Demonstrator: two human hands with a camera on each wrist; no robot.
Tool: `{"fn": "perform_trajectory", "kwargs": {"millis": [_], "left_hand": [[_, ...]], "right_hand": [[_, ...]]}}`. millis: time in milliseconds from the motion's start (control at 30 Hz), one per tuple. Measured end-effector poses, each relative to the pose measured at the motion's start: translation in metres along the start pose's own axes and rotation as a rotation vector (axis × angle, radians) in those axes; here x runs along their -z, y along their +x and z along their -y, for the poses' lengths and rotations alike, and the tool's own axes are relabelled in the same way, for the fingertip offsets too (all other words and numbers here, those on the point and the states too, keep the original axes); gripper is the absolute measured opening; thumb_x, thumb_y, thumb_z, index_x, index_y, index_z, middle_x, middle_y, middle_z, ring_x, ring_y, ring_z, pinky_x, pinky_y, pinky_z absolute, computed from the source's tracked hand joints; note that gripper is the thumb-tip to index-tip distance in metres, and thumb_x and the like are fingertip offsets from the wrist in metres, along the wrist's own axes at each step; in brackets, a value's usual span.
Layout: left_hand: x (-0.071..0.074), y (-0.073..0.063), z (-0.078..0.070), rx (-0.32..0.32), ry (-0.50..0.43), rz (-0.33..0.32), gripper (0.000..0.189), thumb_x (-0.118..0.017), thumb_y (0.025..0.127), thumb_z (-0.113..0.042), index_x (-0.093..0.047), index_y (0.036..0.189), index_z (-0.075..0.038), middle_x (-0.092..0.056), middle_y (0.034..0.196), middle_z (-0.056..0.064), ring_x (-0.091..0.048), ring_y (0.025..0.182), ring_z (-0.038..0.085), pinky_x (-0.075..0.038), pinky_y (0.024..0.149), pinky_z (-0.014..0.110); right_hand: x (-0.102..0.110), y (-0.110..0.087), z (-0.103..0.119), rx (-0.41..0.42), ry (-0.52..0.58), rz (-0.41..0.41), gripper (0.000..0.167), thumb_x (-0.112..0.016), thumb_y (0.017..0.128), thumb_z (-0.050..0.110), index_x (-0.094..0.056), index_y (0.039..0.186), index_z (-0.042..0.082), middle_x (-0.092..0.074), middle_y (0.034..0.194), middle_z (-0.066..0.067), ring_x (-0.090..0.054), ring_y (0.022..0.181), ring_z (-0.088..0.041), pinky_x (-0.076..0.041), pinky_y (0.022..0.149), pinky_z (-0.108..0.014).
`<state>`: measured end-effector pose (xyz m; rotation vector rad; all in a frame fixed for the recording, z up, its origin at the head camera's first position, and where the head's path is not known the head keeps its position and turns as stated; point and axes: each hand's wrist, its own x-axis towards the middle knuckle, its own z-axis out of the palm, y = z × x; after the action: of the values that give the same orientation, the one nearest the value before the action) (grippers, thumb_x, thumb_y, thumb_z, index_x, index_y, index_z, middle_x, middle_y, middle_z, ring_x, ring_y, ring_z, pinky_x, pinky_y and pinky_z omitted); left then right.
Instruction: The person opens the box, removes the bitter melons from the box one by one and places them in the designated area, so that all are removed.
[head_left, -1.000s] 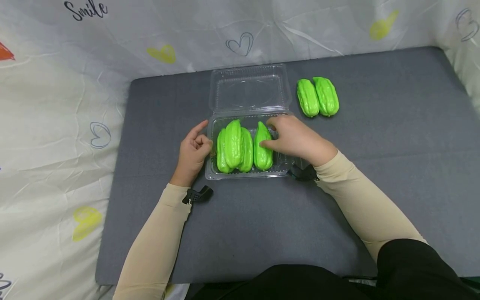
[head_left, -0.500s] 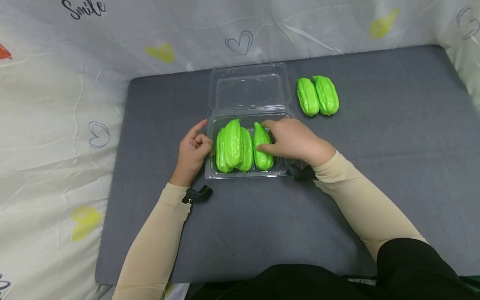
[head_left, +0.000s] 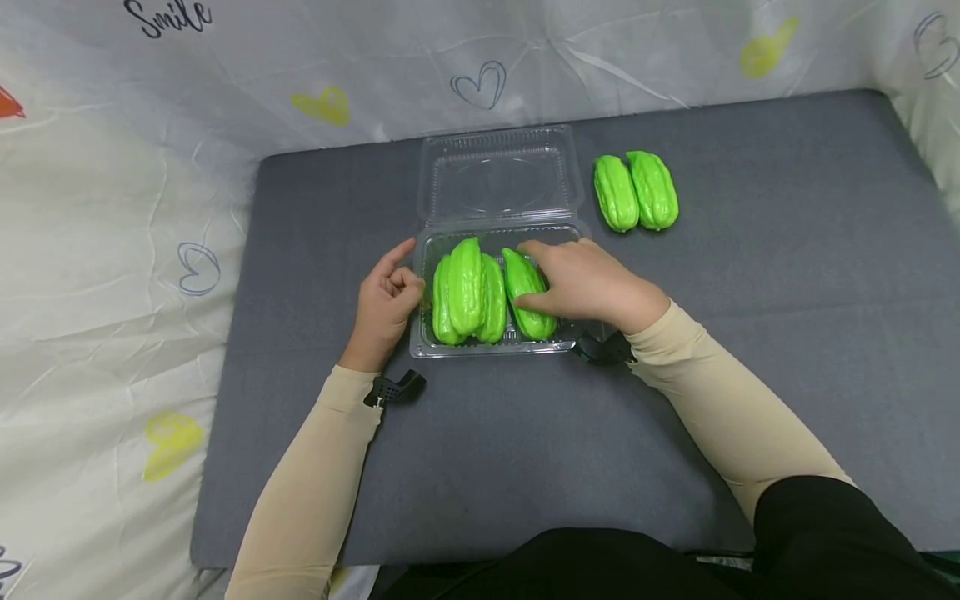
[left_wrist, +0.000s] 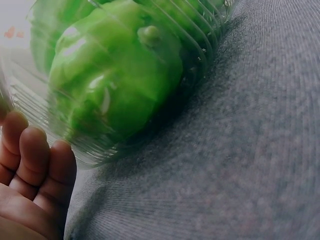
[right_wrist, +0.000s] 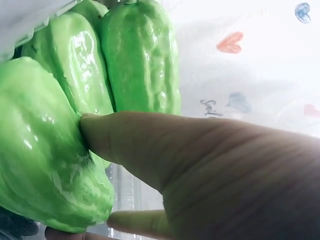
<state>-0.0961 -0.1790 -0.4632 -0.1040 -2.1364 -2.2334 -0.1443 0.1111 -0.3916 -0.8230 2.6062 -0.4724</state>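
Note:
In the head view my right hand (head_left: pixel 585 279) pinches a ridged green bitter melon (head_left: pixel 530 300) between thumb and fingers. This melon leans at the right side of a clear plastic clamshell box (head_left: pixel 495 352). To its left several more bitter melons (head_left: pixel 467 287) lie close together in the box, one on top of the others. In the right wrist view my thumb (right_wrist: pixel 107 131) presses the side of the held melon (right_wrist: pixel 45 150). My left hand (head_left: pixel 384 312) holds the box's left rim, index finger stretched along it. The left wrist view shows its fingertips (left_wrist: pixel 34 137) at the ridged wall.
The clear lid (head_left: pixel 501 177) lies folded back behind the box. Two more bitter melons (head_left: pixel 636 192) lie side by side at the back right on the grey tabletop (head_left: pixel 750 292). A white patterned sheet (head_left: pixel 525 67) hangs behind and at the left.
The bitter melon in my right hand has tilted, its top shifting left and its lower end right. My right hand has moved slightly left with it. The left hand stays at the rim.

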Motion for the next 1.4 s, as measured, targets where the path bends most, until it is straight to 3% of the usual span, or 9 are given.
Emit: {"fn": "perform_trajectory", "kwargs": {"millis": [133, 400, 600, 800, 1167, 1400], "left_hand": [[-0.0001, 0.0002, -0.0006, -0.002, 0.012, 0.002, 0.068, -0.055, 0.091, 0.009, -0.044, 0.157, 0.000, -0.060, 0.073, -0.006, -0.052, 0.064, 0.006, -0.047, 0.065, 0.019], [0.0002, 0.0008, -0.0013, 0.000, 0.010, 0.006, 0.068, -0.055, 0.092, 0.008, -0.043, 0.157, 0.000, -0.060, 0.074, -0.006, -0.052, 0.064, 0.006, -0.047, 0.064, 0.020], [0.0004, 0.0007, -0.0001, 0.001, 0.004, 0.005, 0.068, -0.054, 0.091, 0.010, -0.043, 0.157, 0.001, -0.060, 0.073, -0.006, -0.053, 0.064, 0.006, -0.048, 0.065, 0.020], [-0.0002, 0.0003, -0.0007, -0.001, 0.005, 0.008, 0.068, -0.054, 0.091, 0.010, -0.042, 0.157, 0.002, -0.060, 0.074, -0.006, -0.052, 0.064, 0.005, -0.047, 0.065, 0.020], [0.0004, 0.0007, 0.0015, 0.001, 0.004, 0.002, 0.068, -0.054, 0.090, 0.011, -0.043, 0.157, 0.001, -0.060, 0.073, -0.007, -0.049, 0.062, 0.004, -0.045, 0.063, 0.019], [0.0013, 0.0009, 0.0014, 0.000, 0.019, -0.004, 0.067, -0.056, 0.091, 0.008, -0.045, 0.156, 0.000, -0.060, 0.073, -0.008, -0.048, 0.063, 0.004, -0.044, 0.064, 0.019]], "right_hand": [[0.0013, -0.0006, 0.0014, -0.004, -0.004, 0.004, 0.079, -0.074, 0.092, 0.048, -0.052, 0.151, 0.001, -0.072, 0.128, -0.017, -0.068, 0.119, -0.035, -0.037, 0.113, -0.061], [0.0017, -0.0019, 0.0041, 0.008, -0.002, -0.003, 0.075, -0.074, 0.092, 0.046, -0.054, 0.150, 0.004, -0.075, 0.113, -0.011, -0.069, 0.099, -0.030, -0.047, 0.100, -0.055], [0.0013, -0.0023, 0.0051, 0.018, 0.000, -0.007, 0.075, -0.076, 0.091, 0.046, -0.053, 0.152, 0.008, -0.074, 0.119, -0.012, -0.069, 0.101, -0.030, -0.049, 0.096, -0.054], [0.0006, -0.0022, 0.0033, 0.040, 0.012, -0.031, 0.069, -0.074, 0.093, 0.043, -0.056, 0.150, 0.009, -0.075, 0.115, -0.010, -0.069, 0.097, -0.029, -0.052, 0.090, -0.052], [0.0020, -0.0003, -0.0020, 0.085, 0.142, -0.063, 0.063, -0.073, 0.094, 0.030, -0.056, 0.148, 0.003, -0.068, 0.135, -0.015, -0.064, 0.123, -0.033, -0.045, 0.109, -0.051], [0.0043, 0.0000, -0.0027, 0.097, 0.187, -0.090, 0.061, -0.071, 0.094, 0.027, -0.056, 0.147, 0.001, -0.069, 0.129, -0.014, -0.064, 0.108, -0.028, -0.049, 0.101, -0.047]]}}
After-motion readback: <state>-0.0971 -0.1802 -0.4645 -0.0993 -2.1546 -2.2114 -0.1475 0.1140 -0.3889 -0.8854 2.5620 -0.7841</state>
